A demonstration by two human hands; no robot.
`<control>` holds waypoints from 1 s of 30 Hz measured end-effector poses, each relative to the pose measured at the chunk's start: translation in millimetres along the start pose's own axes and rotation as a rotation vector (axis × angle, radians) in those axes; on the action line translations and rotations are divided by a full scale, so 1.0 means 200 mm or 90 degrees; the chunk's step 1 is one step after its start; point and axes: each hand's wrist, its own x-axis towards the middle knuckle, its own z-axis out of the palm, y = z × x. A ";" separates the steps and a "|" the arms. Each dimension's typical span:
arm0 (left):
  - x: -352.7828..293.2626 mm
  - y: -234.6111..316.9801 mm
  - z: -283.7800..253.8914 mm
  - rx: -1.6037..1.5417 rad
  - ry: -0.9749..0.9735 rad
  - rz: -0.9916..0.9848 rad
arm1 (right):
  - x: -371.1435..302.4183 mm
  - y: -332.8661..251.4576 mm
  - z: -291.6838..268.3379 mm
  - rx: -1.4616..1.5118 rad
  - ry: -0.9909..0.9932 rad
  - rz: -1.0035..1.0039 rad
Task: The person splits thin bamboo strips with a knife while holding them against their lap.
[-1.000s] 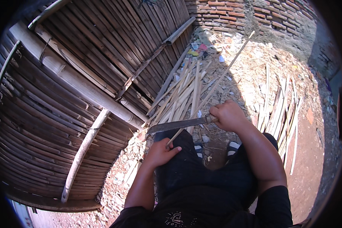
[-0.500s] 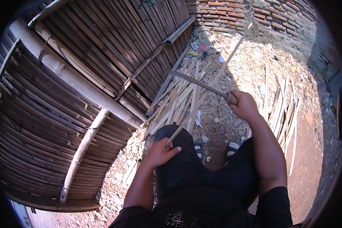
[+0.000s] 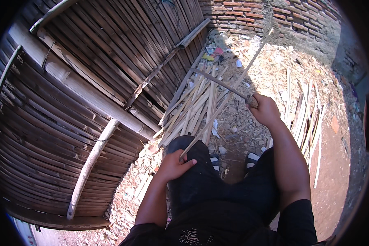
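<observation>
My left hand (image 3: 176, 164) is closed around the near end of a long, thin bamboo strip (image 3: 244, 75), just above my left thigh. From there the strip slants up and to the right, its far tip near the brick wall. In front of me on the right, my right hand (image 3: 265, 109) grips the wooden handle of a machete (image 3: 221, 83). The blade points up and to the left and crosses the strip in this view; whether they touch I cannot tell. Beneath the blade lies a pile of pale bamboo strips (image 3: 191, 107).
A bamboo-slat wall (image 3: 57, 151) with thick poles stands close on my left. More bamboo strips (image 3: 304, 110) lie on the ground to the right. A brick wall (image 3: 250, 14) closes off the far side. Shavings, rubble and scraps (image 3: 274, 61) litter the ground.
My right hand and the machete have shifted slightly up, the blade tip moving up and to the right. The left hand keeps its hold on the strip.
</observation>
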 end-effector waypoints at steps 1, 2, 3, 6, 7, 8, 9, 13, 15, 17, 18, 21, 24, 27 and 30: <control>0.00 -0.01 0.00 0.002 -0.001 0.001 | 0.01 0.03 -0.02 0.024 0.011 0.035; 0.01 0.00 0.01 0.004 -0.004 0.004 | 0.01 0.06 -0.05 0.047 0.025 0.072; 0.01 0.00 0.01 0.013 -0.002 0.010 | 0.01 0.07 -0.06 0.072 0.036 0.108; 0.01 0.01 0.01 0.019 0.004 0.022 | -0.01 0.09 -0.02 0.071 0.031 0.018; 0.01 0.00 0.01 0.010 0.006 0.019 | -0.03 0.02 -0.03 0.049 -0.005 -0.001; 0.01 -0.01 0.01 0.000 0.009 0.017 | -0.04 -0.02 -0.01 0.019 -0.029 -0.059; 0.01 -0.01 0.02 -0.004 0.011 0.020 | -0.06 -0.05 0.01 -0.012 -0.051 -0.114; 0.00 -0.01 0.02 0.004 0.025 0.013 | -0.10 -0.18 0.10 -0.102 -0.189 -0.341; -0.01 0.00 0.01 0.017 0.024 0.007 | -0.11 -0.22 0.09 -0.115 -0.199 -0.348; -0.01 0.01 0.01 0.031 0.019 0.001 | -0.10 -0.21 0.09 -0.094 -0.173 -0.314; -0.01 0.01 0.01 0.033 0.023 0.006 | -0.08 -0.14 0.09 -0.067 -0.142 -0.275; 0.00 0.01 0.01 0.027 0.021 0.009 | -0.02 -0.01 0.03 0.013 -0.058 -0.083; 0.01 0.03 0.00 0.020 -0.006 -0.017 | 0.01 0.08 -0.01 0.069 -0.001 0.047; 0.00 0.05 0.00 0.030 -0.011 -0.011 | -0.01 0.09 -0.01 0.079 0.012 0.054; 0.00 0.01 0.01 0.022 0.020 0.018 | -0.04 -0.01 0.01 0.043 -0.040 -0.036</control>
